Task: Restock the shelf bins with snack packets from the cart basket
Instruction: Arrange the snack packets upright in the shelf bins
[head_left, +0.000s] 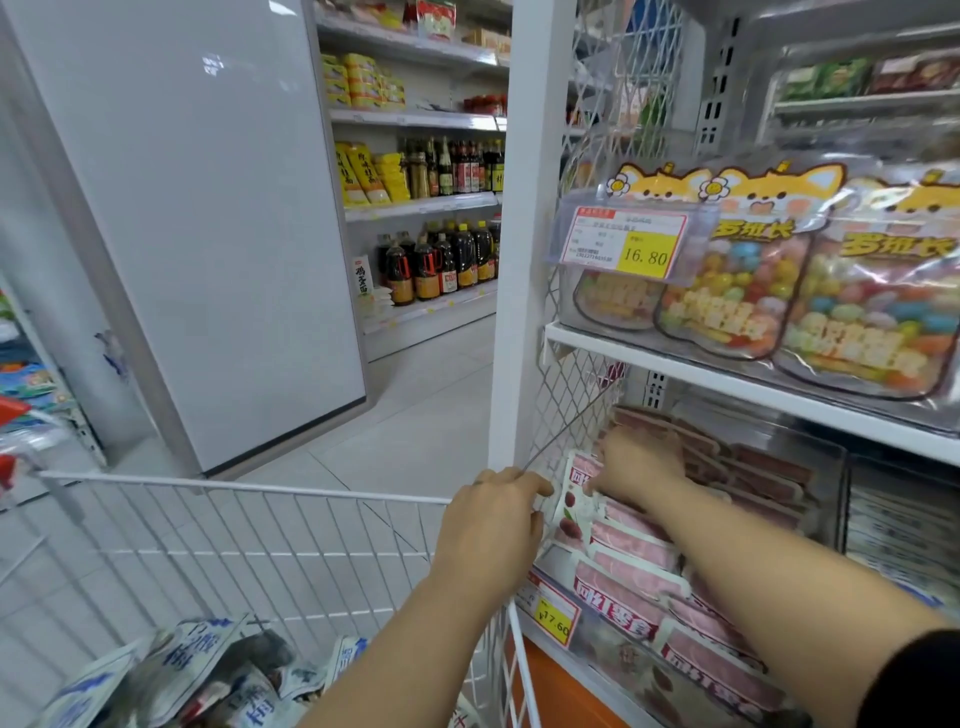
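Two prices: 16.80 tag (628, 239), sweets (727, 306); 17.60 tag (553, 616), packets (639, 551).

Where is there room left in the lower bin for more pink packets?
Crowded: pink packets fill the lower bin front to back, left hand and right hand at its left end. Bare room: far half of the cart basket, beyond its blue packets.

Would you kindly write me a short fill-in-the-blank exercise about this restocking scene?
1. The price tag in front of the candy bags reads ____.
2. Of the two shelves at right, the right hand reaches into the pink packets on the ____ one.
3. The packets in the cart basket are white and ____.

Missing words: 16.80; lower; blue.
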